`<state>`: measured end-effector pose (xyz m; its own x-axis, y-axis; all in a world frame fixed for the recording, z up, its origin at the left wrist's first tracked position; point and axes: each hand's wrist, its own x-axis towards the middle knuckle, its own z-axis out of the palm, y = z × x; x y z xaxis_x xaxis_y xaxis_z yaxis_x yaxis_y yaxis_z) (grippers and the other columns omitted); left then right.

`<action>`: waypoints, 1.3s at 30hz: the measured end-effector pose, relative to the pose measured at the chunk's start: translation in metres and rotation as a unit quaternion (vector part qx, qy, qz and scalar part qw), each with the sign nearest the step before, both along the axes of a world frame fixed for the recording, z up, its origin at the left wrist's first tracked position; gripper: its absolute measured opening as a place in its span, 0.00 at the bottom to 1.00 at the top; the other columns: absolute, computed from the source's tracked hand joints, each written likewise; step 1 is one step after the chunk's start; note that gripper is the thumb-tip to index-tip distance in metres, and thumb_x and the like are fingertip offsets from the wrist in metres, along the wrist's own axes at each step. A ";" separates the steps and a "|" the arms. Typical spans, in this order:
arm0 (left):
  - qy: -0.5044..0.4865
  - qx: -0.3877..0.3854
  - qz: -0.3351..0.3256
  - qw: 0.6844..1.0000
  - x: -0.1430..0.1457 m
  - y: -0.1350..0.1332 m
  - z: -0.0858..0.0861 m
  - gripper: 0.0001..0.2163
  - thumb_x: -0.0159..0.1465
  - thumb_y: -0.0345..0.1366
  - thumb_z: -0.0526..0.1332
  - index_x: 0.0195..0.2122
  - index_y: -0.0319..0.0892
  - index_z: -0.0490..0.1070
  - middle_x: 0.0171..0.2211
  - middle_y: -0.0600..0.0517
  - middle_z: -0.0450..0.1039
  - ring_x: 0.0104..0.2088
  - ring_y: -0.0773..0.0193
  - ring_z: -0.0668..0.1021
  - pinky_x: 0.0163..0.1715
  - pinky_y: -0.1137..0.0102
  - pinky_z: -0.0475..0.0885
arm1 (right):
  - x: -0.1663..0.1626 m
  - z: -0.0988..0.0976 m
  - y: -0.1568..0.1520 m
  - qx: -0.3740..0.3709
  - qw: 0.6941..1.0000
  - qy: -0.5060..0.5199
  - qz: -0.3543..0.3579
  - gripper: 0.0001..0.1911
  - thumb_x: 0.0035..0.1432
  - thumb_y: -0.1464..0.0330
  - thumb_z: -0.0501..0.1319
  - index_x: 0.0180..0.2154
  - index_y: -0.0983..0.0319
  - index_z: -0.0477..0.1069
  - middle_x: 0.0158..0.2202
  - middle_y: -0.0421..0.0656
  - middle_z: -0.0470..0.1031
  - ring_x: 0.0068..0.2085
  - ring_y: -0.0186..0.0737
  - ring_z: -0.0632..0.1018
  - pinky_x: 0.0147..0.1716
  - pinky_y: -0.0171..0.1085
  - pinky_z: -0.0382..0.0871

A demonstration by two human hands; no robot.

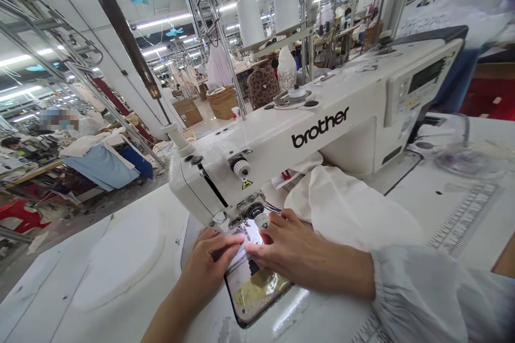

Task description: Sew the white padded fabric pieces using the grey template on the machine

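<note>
A white Brother sewing machine (306, 123) stands on the white table (120, 257). Under its needle head lies a small white label or fabric piece (247, 236). My left hand (209, 265) pinches its near-left edge with fingers closed. My right hand (289, 252) presses on it from the right with fingers together, just below the presser foot. White fabric (346, 203) is bunched behind my right wrist under the machine arm. A shiny metal plate (257, 289) shows beneath the hands.
Two white thread cones (265, 10) stand on a rack behind the machine. A clear round dish (466, 158) sits at the right. Printed rulers mark the table at the right (462, 220). Other workstations and people fill the hall at the left and back.
</note>
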<state>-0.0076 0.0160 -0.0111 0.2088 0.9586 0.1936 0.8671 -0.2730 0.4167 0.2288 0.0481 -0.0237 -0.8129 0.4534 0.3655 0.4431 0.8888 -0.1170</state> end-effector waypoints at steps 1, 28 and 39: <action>0.000 0.002 0.001 1.000 0.000 0.000 -0.001 0.09 0.63 0.40 0.60 0.39 0.54 0.81 0.30 0.53 0.79 0.34 0.60 0.78 0.35 0.66 0.73 | 0.000 0.000 0.000 -0.001 1.000 0.002 0.000 0.05 0.70 0.65 0.54 0.44 0.55 0.67 0.37 0.43 0.67 0.39 0.44 0.64 0.37 0.42 0.51; 0.126 0.095 -0.020 0.987 -0.002 -0.025 -0.020 0.15 0.68 0.36 0.53 0.53 0.54 0.73 0.56 0.50 0.73 0.54 0.57 0.76 0.53 0.57 0.73 | 0.004 0.012 -0.002 -0.001 1.000 0.009 0.023 0.08 0.71 0.65 0.52 0.42 0.59 0.68 0.37 0.41 0.69 0.38 0.41 0.65 0.38 0.41 0.53; 0.091 0.127 -0.119 0.980 -0.004 -0.019 -0.011 0.15 0.68 0.31 0.53 0.54 0.49 0.71 0.53 0.50 0.75 0.52 0.62 0.76 0.54 0.66 0.69 | 0.002 0.011 -0.002 0.003 1.000 0.012 0.010 0.09 0.71 0.65 0.53 0.38 0.60 0.67 0.37 0.42 0.68 0.39 0.41 0.65 0.37 0.41 0.54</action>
<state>-0.0121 -0.0027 -0.0222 0.4743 0.8036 0.3594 0.8195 -0.5522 0.1533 0.2309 0.0458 -0.0129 -0.8127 0.4350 0.3877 0.4228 0.8981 -0.1212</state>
